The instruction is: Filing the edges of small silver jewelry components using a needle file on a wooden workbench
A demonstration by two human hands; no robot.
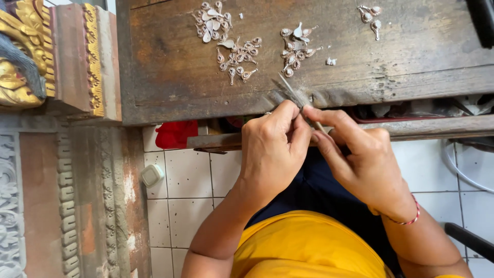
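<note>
- The left hand (272,149) sits at the centre of the frame, its fingers (288,116) curled tight and pinched on something too small to make out, held right at the near edge of the wooden bench (170,77), which seems to steady the hand
- The right hand (360,159) meets it from the right side of the frame; its fingers (329,117) are closed on a slim metal tool (290,92), which looks like a file or tweezers, its tip slanting up and left over the bench edge
- Both hands press close together, fingertips nearly touching, so the tool bears on whatever the left one grips; the piece itself is hidden between them
- Small silver teardrop pieces (236,56) lie in loose clusters at the top centre of the frame, a second heap (296,49) just right of it and a few more (370,15) at the upper right, all well apart from the hands but within reach
- A red thread bracelet (411,216) circles the right wrist
- Gilded carved wood (25,51) fills the upper left of the frame
</note>
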